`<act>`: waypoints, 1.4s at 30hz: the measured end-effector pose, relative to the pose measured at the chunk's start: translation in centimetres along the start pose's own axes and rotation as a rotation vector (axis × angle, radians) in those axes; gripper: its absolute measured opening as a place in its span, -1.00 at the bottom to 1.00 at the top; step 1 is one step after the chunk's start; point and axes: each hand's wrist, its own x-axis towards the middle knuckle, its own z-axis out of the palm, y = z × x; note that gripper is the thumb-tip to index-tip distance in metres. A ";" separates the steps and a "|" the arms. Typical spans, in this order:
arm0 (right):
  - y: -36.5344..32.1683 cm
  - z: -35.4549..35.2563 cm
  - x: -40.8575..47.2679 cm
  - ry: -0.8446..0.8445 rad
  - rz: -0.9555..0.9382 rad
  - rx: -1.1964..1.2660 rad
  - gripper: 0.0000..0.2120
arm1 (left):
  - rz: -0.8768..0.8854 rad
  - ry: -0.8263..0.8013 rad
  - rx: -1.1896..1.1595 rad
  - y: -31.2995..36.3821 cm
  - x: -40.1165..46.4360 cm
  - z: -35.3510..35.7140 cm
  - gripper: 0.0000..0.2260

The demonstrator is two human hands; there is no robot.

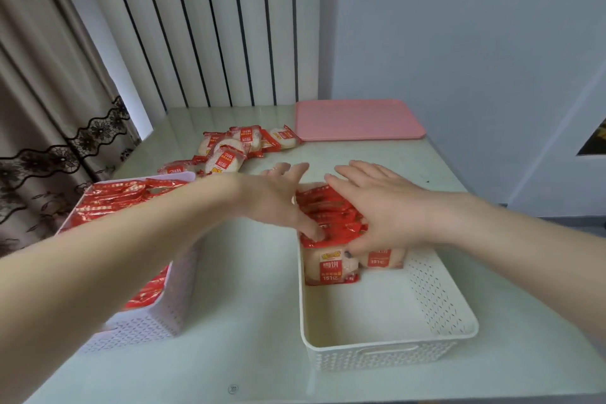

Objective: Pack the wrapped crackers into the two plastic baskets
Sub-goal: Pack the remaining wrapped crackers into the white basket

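baskets (442,302) side by side | loose crackers (229,147) behind | tray (357,120) rearmost

Cracker wrappers (329,264) read "雪饼" and "151亿"

Home room: lace-trimmed curtain (49,128), striped wall panel (203,26), glass-topped table (249,272).

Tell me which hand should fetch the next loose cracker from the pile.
Left, probably. The left hand lies nearer the loose crackers at far left; the right hand rests on the rows in the white basket.
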 end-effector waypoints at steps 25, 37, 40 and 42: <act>2.9 -1.3 32.0 -0.023 0.342 0.759 -0.36 | -0.522 -0.111 0.017 -20.2 16.1 -5.2 0.18; 2.6 -0.9 31.1 -0.057 0.345 0.721 -0.58 | -0.353 0.020 0.011 -21.6 16.8 -4.4 0.14; 2.9 -1.0 30.4 -0.182 0.332 0.739 -0.55 | -0.414 -0.070 -0.073 -22.3 16.5 -4.0 0.16; 3.0 -1.0 30.1 -0.267 0.296 0.704 -0.57 | -0.417 -0.059 -0.084 -22.5 16.6 -3.6 0.17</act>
